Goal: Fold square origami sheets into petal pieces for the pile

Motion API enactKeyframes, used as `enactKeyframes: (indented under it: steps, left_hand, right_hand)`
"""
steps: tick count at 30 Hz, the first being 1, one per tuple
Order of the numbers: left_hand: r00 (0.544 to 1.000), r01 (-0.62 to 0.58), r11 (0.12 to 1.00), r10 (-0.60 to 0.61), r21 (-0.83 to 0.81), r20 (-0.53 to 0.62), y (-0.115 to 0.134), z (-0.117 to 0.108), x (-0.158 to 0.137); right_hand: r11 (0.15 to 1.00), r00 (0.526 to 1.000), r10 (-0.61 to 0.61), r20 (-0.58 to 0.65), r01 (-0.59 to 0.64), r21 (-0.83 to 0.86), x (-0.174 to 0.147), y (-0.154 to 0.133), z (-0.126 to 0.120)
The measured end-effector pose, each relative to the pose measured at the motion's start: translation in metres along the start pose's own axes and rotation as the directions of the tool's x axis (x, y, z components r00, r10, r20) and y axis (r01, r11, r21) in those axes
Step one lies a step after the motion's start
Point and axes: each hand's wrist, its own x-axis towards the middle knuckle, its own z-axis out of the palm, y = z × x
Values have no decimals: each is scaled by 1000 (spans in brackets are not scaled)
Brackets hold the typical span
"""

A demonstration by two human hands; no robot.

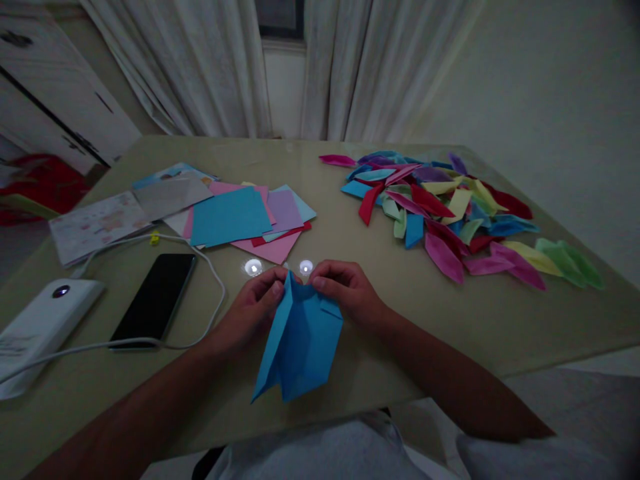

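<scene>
A partly folded sheet of blue paper point(307, 347) is held up just over the near edge of the table, its creased flaps hanging towards me. My left hand point(260, 297) pinches its upper left edge between thumb and fingers. At the upper right, my right hand point(345, 287) grips the same paper, thumb on top near a small folded-over strip. Some fingertips are hidden behind the sheet.
Flat coloured paper sheets point(230, 217) lie at the back left, beside a patterned booklet point(100, 223). A black phone point(154, 299), a white power bank point(50, 333) and its cable point(220, 293) sit at the left. Several folded paper pieces point(440, 207) are heaped at the right.
</scene>
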Motion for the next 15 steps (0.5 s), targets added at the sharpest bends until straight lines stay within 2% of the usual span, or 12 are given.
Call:
enactKeyframes:
  steps: [4,9,15]
  left_hand:
    - [1000,17,1000,-17,5,9,2,0,1]
    - [998,36,999,-36,19,42,2,0,2]
    - [996,25,999,-27,24,85,0,-1,3]
  right_hand:
    - [1000,1000,-14,-16,14,-27,1,-2,-1]
    - [998,996,-10,-86,14,55,4,-1,1]
    - [999,997,-5,-79,8,37,3,-1,3]
